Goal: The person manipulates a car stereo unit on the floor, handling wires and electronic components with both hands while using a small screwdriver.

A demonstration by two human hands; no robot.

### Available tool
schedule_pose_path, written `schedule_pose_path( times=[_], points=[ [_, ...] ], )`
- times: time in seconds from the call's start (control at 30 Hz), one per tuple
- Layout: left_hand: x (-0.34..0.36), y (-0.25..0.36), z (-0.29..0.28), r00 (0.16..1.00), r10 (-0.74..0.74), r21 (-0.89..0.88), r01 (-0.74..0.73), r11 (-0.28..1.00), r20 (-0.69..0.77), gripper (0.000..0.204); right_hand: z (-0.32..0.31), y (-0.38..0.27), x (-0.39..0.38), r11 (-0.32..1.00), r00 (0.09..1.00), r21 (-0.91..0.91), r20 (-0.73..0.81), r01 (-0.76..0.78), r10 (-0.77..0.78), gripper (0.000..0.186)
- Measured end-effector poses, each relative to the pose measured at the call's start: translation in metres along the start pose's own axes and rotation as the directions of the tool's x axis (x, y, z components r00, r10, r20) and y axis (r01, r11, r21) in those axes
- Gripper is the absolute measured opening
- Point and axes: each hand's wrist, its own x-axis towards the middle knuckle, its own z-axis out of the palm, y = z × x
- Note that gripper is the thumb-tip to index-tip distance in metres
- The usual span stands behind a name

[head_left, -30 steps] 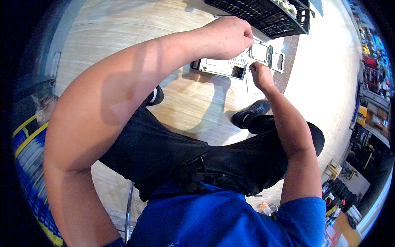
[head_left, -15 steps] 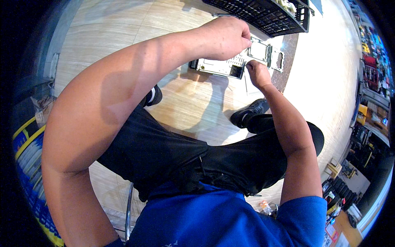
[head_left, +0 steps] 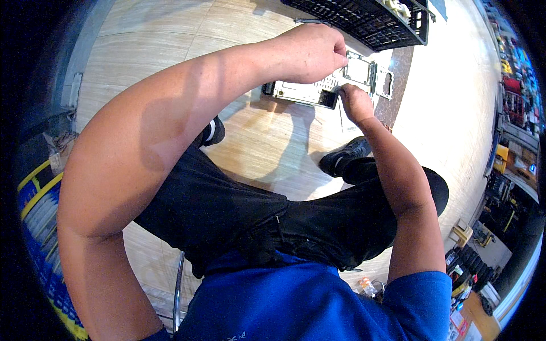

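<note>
A pale metal chassis (head_left: 296,92) with slots and a dark square opening lies on the floor ahead of me. Open metal frame pieces (head_left: 359,69) adjoin its right end. My left hand (head_left: 318,52) reaches over the chassis from the left, its fingers curled and pinched at the frame's edge. Close below, my right hand (head_left: 357,103) is closed with its fingertips against the chassis, just right of the dark opening. Whatever either hand pinches is too small or hidden to make out. My left hand and wrist cover part of the chassis's far side.
A black plastic crate (head_left: 364,25) with pale items inside stands just beyond the chassis. My black shoe (head_left: 346,156) is planted nearer to me, below the right hand. Shelves crowded with goods (head_left: 512,96) line the right; blue and yellow stacked goods (head_left: 42,216) are at the left.
</note>
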Motion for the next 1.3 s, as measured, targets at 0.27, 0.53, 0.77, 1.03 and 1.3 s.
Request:
schedule_pose_path(
  times=[0.27,0.53,0.77,1.03,1.3],
  points=[
    [-0.001,0.001,0.001,1.000,0.004,0.026,-0.004,1.000,0.001,0.029,-0.002,-0.004,0.001,0.999,0.998,0.005,0.028,-0.053,0.053,0.028],
    [-0.002,0.002,0.001,1.000,0.001,0.049,-0.001,0.999,0.004,0.030,-0.002,-0.010,0.001,0.993,0.990,0.003,0.075,-0.117,0.117,0.033],
    [-0.003,0.006,-0.002,1.000,-0.007,0.073,0.007,0.997,0.007,0.029,-0.002,-0.004,0.003,0.991,0.985,0.028,0.117,-0.130,0.126,0.036],
    [-0.004,0.004,-0.007,0.999,-0.035,0.100,0.034,0.994,0.011,0.029,-0.017,0.008,0.009,0.969,0.971,0.052,0.024,-0.240,0.239,0.037],
    [-0.010,-0.003,0.001,0.929,-0.168,0.560,-0.049,0.827,0.330,0.028,-0.067,0.029,0.003,0.924,0.962,0.279,0.154,-0.262,0.226,0.035]
  ],
)
